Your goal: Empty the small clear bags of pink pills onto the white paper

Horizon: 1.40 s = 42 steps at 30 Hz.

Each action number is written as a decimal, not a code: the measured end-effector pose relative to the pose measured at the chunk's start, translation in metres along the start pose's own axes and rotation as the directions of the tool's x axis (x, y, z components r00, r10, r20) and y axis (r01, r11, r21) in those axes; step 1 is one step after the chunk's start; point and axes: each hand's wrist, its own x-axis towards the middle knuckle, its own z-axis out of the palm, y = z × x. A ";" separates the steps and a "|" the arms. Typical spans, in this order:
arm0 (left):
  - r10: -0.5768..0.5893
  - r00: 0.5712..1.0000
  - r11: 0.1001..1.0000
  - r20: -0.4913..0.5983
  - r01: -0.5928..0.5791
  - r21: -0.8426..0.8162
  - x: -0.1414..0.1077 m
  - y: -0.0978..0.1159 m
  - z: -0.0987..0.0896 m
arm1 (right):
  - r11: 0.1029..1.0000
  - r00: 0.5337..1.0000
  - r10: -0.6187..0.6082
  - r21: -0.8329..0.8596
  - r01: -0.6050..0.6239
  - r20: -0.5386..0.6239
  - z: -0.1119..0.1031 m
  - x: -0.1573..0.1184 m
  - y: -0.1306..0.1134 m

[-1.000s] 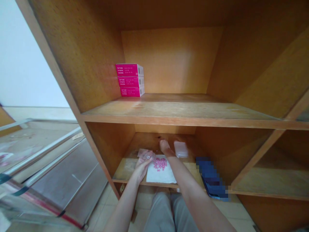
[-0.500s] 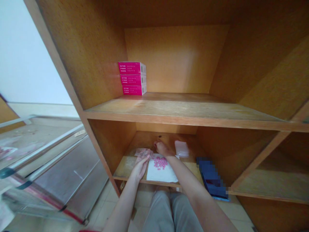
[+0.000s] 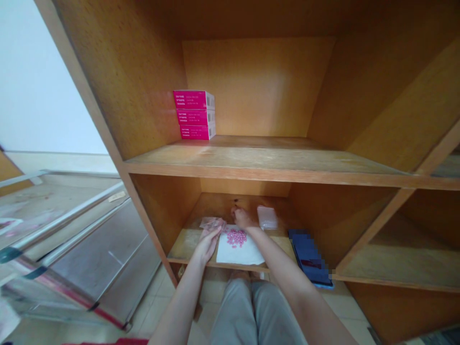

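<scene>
My left hand (image 3: 207, 245) lies at the front of the lower shelf, its fingertips on a crumpled clear plastic bag (image 3: 212, 223) with a pinkish tint. My right hand (image 3: 243, 218) reaches over a white paper sheet (image 3: 241, 251) towards the shelf's back, fingertips gathered. Whether it pinches something small is hidden. On the sheet lies a heap of small pink pills (image 3: 236, 238). Just right of my right hand sits a small flat clear packet (image 3: 267, 217), not touched.
Three stacked magenta boxes (image 3: 194, 115) stand on the upper wooden shelf (image 3: 251, 160). A dark phone, pixelated (image 3: 309, 256), lies at the lower shelf's right front. A glass-and-metal cabinet door (image 3: 82, 235) stands open at left. My grey-trousered knees (image 3: 251, 311) show below.
My left hand has lowered the plastic bag towards the shelf, and it lies flatter. My right hand stays near the shelf's back. The view has tilted slightly.
</scene>
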 end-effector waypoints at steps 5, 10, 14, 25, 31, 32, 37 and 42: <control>-0.013 1.000 1.000 0.026 0.013 0.003 -0.002 0.002 0.003 | 0.991 0.993 0.047 -0.129 -0.032 0.110 -0.013 -0.006 0.009; -0.001 0.999 1.000 0.042 0.001 0.004 0.000 0.001 0.001 | 0.948 0.978 0.036 -0.316 0.032 0.206 -0.027 -0.023 0.018; -0.003 0.998 1.000 0.070 0.001 0.026 0.000 -0.001 0.000 | 0.923 0.975 -0.016 -0.373 0.100 0.221 -0.036 -0.040 0.020; -0.030 0.994 0.998 0.105 0.024 0.059 -0.001 -0.001 -0.001 | 0.924 0.980 0.043 -0.382 0.035 0.193 -0.037 -0.054 0.026; -0.056 0.995 0.997 0.084 0.051 0.063 -0.004 -0.001 0.002 | 0.945 0.984 0.003 -0.322 0.056 0.179 -0.036 -0.057 0.029; -0.055 0.995 0.997 0.084 0.050 0.062 -0.004 -0.001 0.003 | 0.949 0.985 -0.003 -0.311 0.057 0.172 -0.036 -0.057 0.030; -0.048 0.994 0.997 0.094 0.042 0.067 -0.005 0.000 0.003 | 0.970 0.988 -0.025 -0.235 0.061 0.150 -0.036 -0.057 0.033; -0.038 0.995 0.997 0.097 0.031 0.071 -0.005 0.001 0.004 | 0.979 0.992 -0.008 -0.201 0.033 0.125 -0.036 -0.059 0.031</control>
